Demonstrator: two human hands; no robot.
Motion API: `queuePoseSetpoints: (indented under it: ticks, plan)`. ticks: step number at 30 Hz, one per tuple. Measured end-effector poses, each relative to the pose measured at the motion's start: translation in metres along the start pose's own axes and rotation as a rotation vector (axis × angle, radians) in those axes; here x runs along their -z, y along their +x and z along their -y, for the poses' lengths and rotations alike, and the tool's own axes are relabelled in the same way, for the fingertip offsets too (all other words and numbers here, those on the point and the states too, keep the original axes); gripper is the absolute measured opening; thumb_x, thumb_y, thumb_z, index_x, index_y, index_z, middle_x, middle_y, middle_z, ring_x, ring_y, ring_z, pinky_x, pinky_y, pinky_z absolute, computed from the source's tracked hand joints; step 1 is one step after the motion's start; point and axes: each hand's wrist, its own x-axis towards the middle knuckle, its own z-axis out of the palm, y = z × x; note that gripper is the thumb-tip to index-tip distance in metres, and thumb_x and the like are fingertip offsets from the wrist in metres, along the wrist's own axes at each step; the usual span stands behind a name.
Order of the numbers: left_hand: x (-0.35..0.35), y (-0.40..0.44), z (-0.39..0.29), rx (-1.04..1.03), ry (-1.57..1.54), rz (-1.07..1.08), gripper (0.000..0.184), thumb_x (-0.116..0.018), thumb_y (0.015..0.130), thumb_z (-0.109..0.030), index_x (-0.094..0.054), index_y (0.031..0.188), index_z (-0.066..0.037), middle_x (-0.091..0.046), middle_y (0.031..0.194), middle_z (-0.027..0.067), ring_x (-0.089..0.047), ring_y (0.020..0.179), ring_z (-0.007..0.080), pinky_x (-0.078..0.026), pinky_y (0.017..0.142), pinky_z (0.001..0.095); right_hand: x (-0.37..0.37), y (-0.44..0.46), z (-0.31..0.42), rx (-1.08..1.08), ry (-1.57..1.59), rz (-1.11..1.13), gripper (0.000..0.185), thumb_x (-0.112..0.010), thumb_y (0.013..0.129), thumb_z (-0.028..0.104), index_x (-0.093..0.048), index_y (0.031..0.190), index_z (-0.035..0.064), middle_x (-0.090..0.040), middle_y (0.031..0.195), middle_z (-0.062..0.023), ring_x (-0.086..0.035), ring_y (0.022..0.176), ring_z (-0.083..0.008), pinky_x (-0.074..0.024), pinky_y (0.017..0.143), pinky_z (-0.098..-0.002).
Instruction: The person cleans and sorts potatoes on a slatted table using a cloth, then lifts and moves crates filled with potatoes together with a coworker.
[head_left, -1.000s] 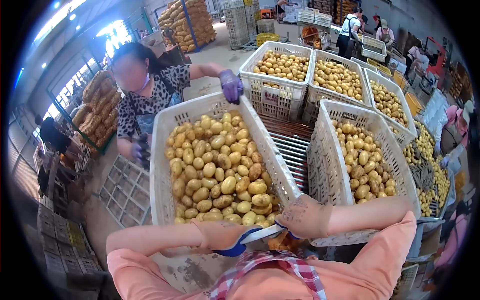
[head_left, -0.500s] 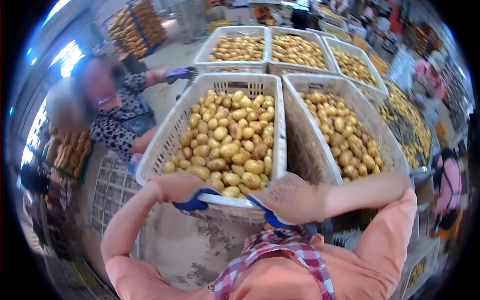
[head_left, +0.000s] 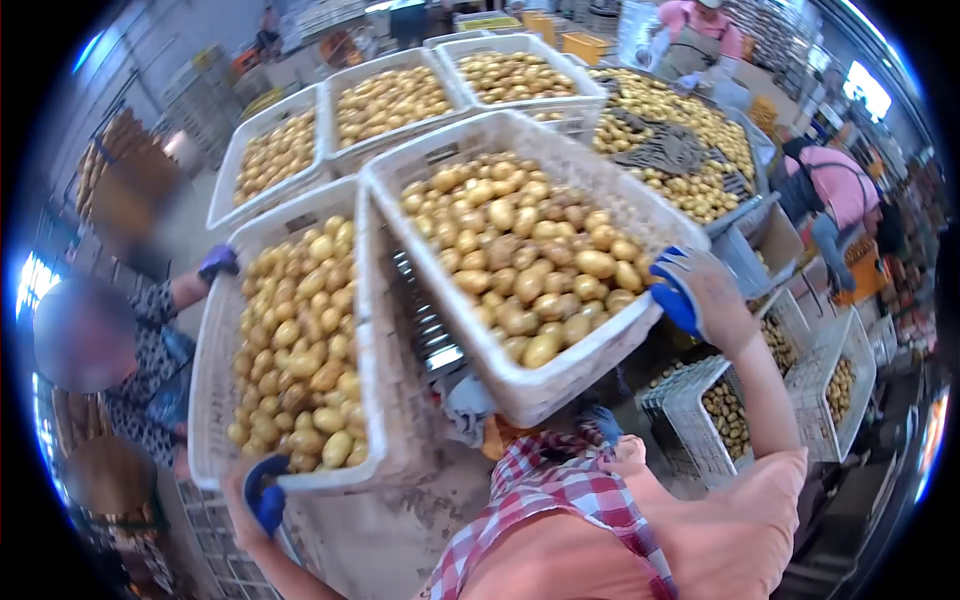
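Two white plastic crates full of yellow potatoes stand in front of me. At the near left corner of the left crate [head_left: 375, 400], my left hand [head_left: 258, 498] has its gloved fingers bent at the rim; whether they grip it is unclear. My right hand [head_left: 700, 295], in a blue-and-tan glove, is closed round the near right corner of the right crate [head_left: 480, 350]. That crate sits at an angle, with a gap between it and the left one. A co-worker's purple-gloved hand [head_left: 218, 262] touches the left crate's far left side.
Three more potato crates [head_left: 325, 130] stand behind. A large bin [head_left: 755, 150] of loose potatoes with a grey net is at the right. Filled crates [head_left: 700, 440] stand low at the right, near a bending person [head_left: 840, 185]. Rollers [head_left: 430, 320] show in the gap.
The view has swung right. The left crate has come down beside the others. My right hand has left it for the right crate's corner, and my left hand has shifted to its near left corner.
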Motion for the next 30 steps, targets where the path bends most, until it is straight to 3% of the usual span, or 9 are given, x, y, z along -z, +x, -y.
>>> queuePoseSetpoints:
  ticks: [4, 7, 11, 12, 14, 18, 20, 24, 30]
  plan:
    - [-0.058, -0.004, -0.097, 0.117, -0.034, -0.033, 0.061, -0.047, 0.094, -0.054, -0.066, 0.105, 0.003, -0.068, 0.096, 0.0167, -0.065, 0.093, 0.0310, -0.048, 0.088, 0.0426, -0.030, 0.001, -0.052, 0.219, 0.144, -0.107, 0.030, -0.068, 0.079, 0.036, -0.064, 0.088, 0.0079, -0.061, 0.082, -0.0133, -0.060, 0.079, -0.0348, -0.0474, 0.071, -0.0446]
    - [-0.141, 0.011, -0.196, -0.183, 0.314, -0.163, 0.067, -0.038, 0.097, -0.054, -0.063, 0.111, 0.006, -0.064, 0.109, 0.0219, -0.059, 0.105, 0.0370, -0.042, 0.098, 0.0466, -0.045, 0.004, -0.069, 0.365, 0.153, -0.207, 0.015, -0.061, 0.076, 0.023, -0.064, 0.087, 0.0142, -0.059, 0.078, -0.0047, -0.060, 0.076, -0.0240, -0.0483, 0.067, -0.0371]
    - [-0.262, 0.044, -0.303, -0.211, 0.419, -0.197, 0.061, -0.043, 0.094, -0.051, -0.064, 0.108, 0.004, -0.063, 0.111, 0.0219, -0.053, 0.116, 0.0458, -0.033, 0.105, 0.0562, -0.028, 0.008, -0.082, 0.539, 0.273, -0.055, 0.020, -0.056, 0.082, 0.021, -0.062, 0.097, 0.0082, -0.060, 0.088, -0.0071, -0.060, 0.087, -0.0227, -0.0476, 0.082, -0.0357]
    - [-0.287, 0.054, -0.315, -0.252, 0.355, -0.217, 0.054, -0.044, 0.095, -0.046, -0.064, 0.105, 0.004, -0.064, 0.107, 0.0212, -0.057, 0.107, 0.0422, -0.040, 0.099, 0.0532, -0.045, -0.002, -0.088, 0.660, 0.288, -0.184, 0.036, -0.057, 0.088, 0.032, -0.061, 0.113, 0.0067, -0.061, 0.115, -0.0099, -0.056, 0.115, -0.0282, -0.0451, 0.098, -0.0417]
    - [-0.312, 0.044, -0.307, 0.074, 0.143, -0.006, 0.044, -0.046, 0.096, -0.036, -0.063, 0.100, 0.004, -0.062, 0.100, 0.0221, -0.058, 0.097, 0.0375, -0.046, 0.091, 0.0484, -0.044, -0.007, -0.109, 0.776, 0.521, -0.327, 0.032, -0.060, 0.088, 0.034, -0.062, 0.110, 0.0101, -0.062, 0.114, -0.0090, -0.058, 0.115, -0.0283, -0.0465, 0.097, -0.0428]
    - [-0.362, 0.053, -0.303, -0.037, 0.291, -0.475, 0.035, -0.050, 0.095, -0.031, -0.057, 0.078, -0.001, -0.055, 0.073, 0.0104, -0.054, 0.070, 0.0238, -0.045, 0.068, 0.0362, -0.043, -0.029, -0.229, 0.558, 0.654, -0.360, 0.021, -0.063, 0.086, 0.025, -0.064, 0.105, 0.0158, -0.066, 0.109, -0.0088, -0.063, 0.106, -0.0303, -0.0502, 0.091, -0.0465]
    - [-0.372, 0.062, -0.302, -0.216, 0.473, -0.577, 0.039, -0.054, 0.093, -0.034, -0.053, 0.070, -0.003, -0.053, 0.064, 0.0056, -0.052, 0.062, 0.0204, -0.044, 0.061, 0.0335, -0.077, -0.036, -0.285, 0.069, 0.576, -0.593, 0.029, -0.068, 0.078, 0.015, -0.064, 0.106, 0.0096, -0.065, 0.106, -0.0106, -0.062, 0.102, -0.0309, -0.0502, 0.080, -0.0409]
    - [-0.372, 0.069, -0.289, -0.325, 0.423, -0.574, 0.038, -0.059, 0.087, -0.039, -0.055, 0.072, -0.004, -0.054, 0.066, 0.0066, -0.054, 0.062, 0.0220, -0.045, 0.062, 0.0338, -0.170, -0.053, -0.349, -0.387, 0.567, -0.090, 0.042, -0.066, 0.082, 0.013, -0.057, 0.121, 0.0009, -0.062, 0.117, -0.0183, -0.057, 0.112, -0.0367, -0.0445, 0.094, -0.0461]
    - [-0.379, 0.071, -0.294, -0.128, 0.199, -0.732, 0.028, -0.048, 0.088, -0.028, -0.053, 0.071, -0.007, -0.055, 0.069, 0.0077, -0.054, 0.070, 0.0224, -0.048, 0.085, 0.0437, -0.277, -0.007, -0.340, -0.022, 0.078, 0.334, 0.058, -0.057, 0.085, 0.020, -0.044, 0.140, 0.0085, -0.043, 0.144, -0.0204, -0.039, 0.132, -0.0421, -0.0307, 0.106, -0.0587]
